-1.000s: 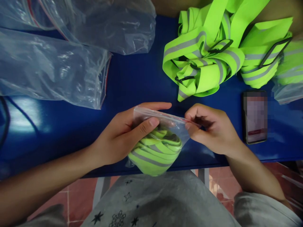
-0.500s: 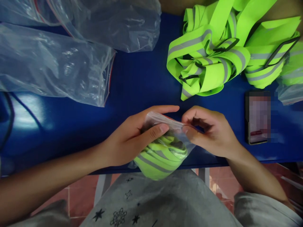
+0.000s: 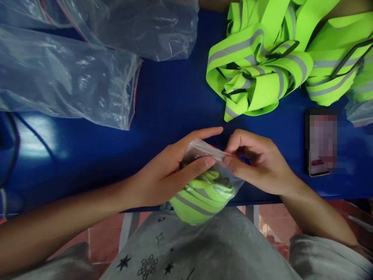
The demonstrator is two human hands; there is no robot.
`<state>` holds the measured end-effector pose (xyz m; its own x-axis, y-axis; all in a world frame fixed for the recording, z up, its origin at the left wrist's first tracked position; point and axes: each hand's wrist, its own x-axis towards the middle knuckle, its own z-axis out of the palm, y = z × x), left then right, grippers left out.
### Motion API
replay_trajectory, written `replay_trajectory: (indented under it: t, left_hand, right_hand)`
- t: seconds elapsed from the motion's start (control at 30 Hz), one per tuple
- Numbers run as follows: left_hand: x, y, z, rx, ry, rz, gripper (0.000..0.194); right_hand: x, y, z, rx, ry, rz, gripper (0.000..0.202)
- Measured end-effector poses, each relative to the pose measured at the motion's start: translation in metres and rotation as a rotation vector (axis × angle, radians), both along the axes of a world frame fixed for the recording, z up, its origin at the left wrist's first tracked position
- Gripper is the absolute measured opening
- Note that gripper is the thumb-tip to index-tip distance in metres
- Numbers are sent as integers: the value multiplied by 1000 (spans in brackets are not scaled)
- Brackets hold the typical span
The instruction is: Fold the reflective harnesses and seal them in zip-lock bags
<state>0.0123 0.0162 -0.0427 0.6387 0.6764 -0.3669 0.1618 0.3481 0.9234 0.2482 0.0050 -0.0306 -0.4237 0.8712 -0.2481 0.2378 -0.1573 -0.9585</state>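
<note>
A clear zip bag point(image 3: 201, 149) with a red line along its top hangs over the table's front edge. Inside it lies a folded neon-yellow reflective strap point(image 3: 201, 200) with grey stripes. My left hand point(image 3: 175, 167) grips the bag's left side, thumb in front, with the index finger stretched out behind the top. At the right end of the bag's mouth, my right hand point(image 3: 256, 159) pinches the plastic between thumb and curled fingers. Part of the bag's rim is hidden by the fingers.
Large clear plastic bags point(image 3: 70, 77) lie at the left on the blue table point(image 3: 169, 97). A tangled heap of neon reflective straps point(image 3: 256, 70) sits at the back right, beside folded straps point(image 3: 329, 66). A phone point(image 3: 322, 142) lies at the right.
Both hands and the bag have shifted slightly right in view; the hold on the bag looks the same. The table's contents have shifted slightly in view too.
</note>
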Motion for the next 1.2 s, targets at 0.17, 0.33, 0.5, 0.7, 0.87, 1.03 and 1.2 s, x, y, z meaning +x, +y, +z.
replay_trajectory:
  t: [0.17,0.33,0.5,0.7,0.87,1.03,1.2]
  left_hand:
    - [3,0,1,12,37,-38,62]
    - [9,-4,2,30,-75,159,37]
    - [13,-7,3,143,-25,359,13]
    - [11,-6,1,189,0,371,15]
    - [11,-6,2,254,15,320,11]
    - [11,-5,0,231,14,279,13]
    - [9,-1,-1,212,55,240,17]
  right_hand:
    - [1,-3,-2,-40,44,5,10]
    - [1,-5,-4,62,-82,-56,13]
    - [0,-3,-3,83,-105,-16,9]
    - [-6,-5,-8,109,-75,-61,10]
    - [-7,-6,-7,100,-72,-60,7]
    - [-9,-6,-4,130,-85,-64,8]
    - [-11,-7,-4,247,-105,-16,4]
